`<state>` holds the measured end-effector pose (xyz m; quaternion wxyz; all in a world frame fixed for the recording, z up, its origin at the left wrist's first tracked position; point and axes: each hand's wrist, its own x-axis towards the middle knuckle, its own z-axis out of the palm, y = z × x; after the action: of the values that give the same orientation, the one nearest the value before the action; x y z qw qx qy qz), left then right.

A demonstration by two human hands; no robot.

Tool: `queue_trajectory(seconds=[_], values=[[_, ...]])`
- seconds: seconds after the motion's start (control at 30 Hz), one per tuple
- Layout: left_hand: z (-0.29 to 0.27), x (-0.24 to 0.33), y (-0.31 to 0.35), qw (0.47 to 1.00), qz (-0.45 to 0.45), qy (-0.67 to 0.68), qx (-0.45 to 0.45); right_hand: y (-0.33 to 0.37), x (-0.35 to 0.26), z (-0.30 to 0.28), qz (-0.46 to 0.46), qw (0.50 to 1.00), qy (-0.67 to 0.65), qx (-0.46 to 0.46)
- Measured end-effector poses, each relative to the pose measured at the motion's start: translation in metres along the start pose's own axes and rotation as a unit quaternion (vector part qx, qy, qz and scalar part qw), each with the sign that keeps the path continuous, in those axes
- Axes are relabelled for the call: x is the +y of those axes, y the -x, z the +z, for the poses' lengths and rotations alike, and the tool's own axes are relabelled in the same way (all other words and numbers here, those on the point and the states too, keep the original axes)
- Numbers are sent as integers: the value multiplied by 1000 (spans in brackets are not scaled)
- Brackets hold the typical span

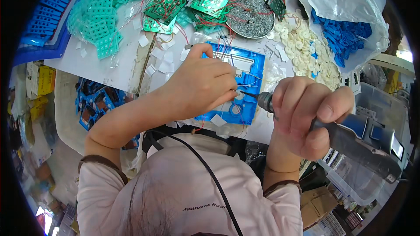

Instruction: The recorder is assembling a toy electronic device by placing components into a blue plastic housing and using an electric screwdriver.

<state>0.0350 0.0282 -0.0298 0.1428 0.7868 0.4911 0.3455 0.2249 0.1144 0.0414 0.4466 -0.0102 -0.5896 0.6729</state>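
Note:
A blue plastic housing lies on the white worktop in front of me, with thin wires and metal strips inside it. My left hand rests over the housing's left and middle part. Its fingers are curled and closed near a small white round part; whatever they pinch is hidden. In my right hand is a grey electric screwdriver, gripped around its body. The screwdriver's thin bit points left into the housing, its tip close to my left fingertips.
Green circuit boards with red wires and a round dish of screws stand behind the housing. White plastic discs and a bag of blue parts lie right. Turquoise pads spread left, above a bin of blue assemblies.

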Motion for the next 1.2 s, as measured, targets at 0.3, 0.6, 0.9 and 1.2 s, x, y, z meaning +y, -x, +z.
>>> queue_trajectory(seconds=[0.3, 0.6, 0.9, 1.2], values=[[0, -1, 8, 999, -7, 24, 32, -1, 9, 16, 35, 999, -9, 18], [3, -4, 8, 998, 65, -9, 3, -1, 11, 23, 81, 997, -9, 6], [-35, -20, -15, 996, 40, -77, -28, 6, 32, 18, 50, 994, 77, 52], [-2, -4, 47, 994, 3, -71, -78, 7, 63, -7, 6, 998, 61, 22]])
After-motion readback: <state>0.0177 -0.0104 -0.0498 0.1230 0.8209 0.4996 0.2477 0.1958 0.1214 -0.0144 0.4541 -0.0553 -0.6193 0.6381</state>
